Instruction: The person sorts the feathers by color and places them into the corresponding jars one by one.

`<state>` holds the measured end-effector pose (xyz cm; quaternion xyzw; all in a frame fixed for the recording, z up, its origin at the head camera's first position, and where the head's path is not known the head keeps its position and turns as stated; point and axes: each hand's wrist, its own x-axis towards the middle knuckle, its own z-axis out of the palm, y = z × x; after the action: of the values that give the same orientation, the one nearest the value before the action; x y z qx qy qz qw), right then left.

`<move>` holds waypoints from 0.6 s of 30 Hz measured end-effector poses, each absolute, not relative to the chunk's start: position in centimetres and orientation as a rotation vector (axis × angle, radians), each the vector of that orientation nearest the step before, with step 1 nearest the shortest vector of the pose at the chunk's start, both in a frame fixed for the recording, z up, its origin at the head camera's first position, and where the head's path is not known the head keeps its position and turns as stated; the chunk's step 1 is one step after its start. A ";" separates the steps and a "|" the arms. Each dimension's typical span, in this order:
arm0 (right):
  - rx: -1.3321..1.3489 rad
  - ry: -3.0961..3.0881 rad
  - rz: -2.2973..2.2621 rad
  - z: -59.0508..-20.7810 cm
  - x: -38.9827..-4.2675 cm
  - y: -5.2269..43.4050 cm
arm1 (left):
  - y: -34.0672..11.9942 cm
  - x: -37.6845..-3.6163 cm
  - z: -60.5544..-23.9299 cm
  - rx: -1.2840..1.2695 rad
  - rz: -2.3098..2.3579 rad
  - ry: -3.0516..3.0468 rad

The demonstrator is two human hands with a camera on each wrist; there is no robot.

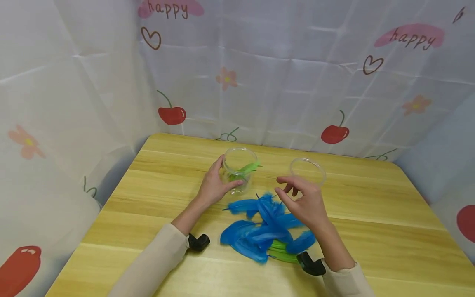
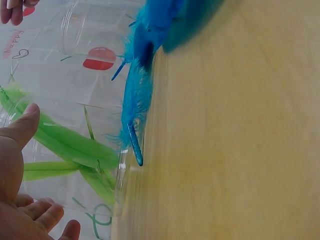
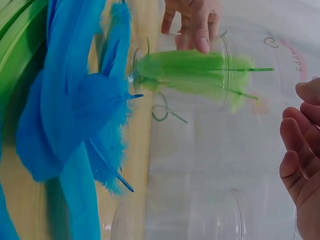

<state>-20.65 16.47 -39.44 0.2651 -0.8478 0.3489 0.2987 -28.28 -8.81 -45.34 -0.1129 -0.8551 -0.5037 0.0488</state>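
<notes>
Head view: I see left hand (image 1: 214, 185), fingers gripping clear cup (image 1: 236, 163), green feathers (image 1: 248, 169) inside.
Right hand (image 1: 304, 201): fingers loosely bent, parted, near blue feathers (image 1: 268, 225).

White, cherry-printed sheeting (image 1: 274, 86) hangs behind a wood-grain table (image 1: 375, 222).

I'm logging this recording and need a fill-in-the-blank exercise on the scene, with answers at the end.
The left hand holds a clear plastic cup containing ____ feathers.
The right hand is holding ____.
The loose feathers on the table are green and ____.
In the head view, the other clear plastic cup is to the ____ of the held one.

Missing words: green; nothing; blue; right.
</notes>
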 end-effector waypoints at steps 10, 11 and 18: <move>0.739 -2.307 0.891 -39.8 -19.5 17.6 | -8.8 -28.2 -45.2 -0.343 -1.532 -2.604; 0.738 -2.314 0.890 -39.8 -19.4 17.7 | -8.8 -28.1 -45.2 -0.345 -1.533 -2.603; 0.768 -2.350 0.846 -40.0 -18.8 18.3 | -8.8 -28.2 -45.2 -0.342 -1.530 -2.603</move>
<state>-18.84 18.27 -40.03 0.2836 -0.8681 0.3125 0.2612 -28.20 -8.77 -45.24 -0.1125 -0.8556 -0.5027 0.0514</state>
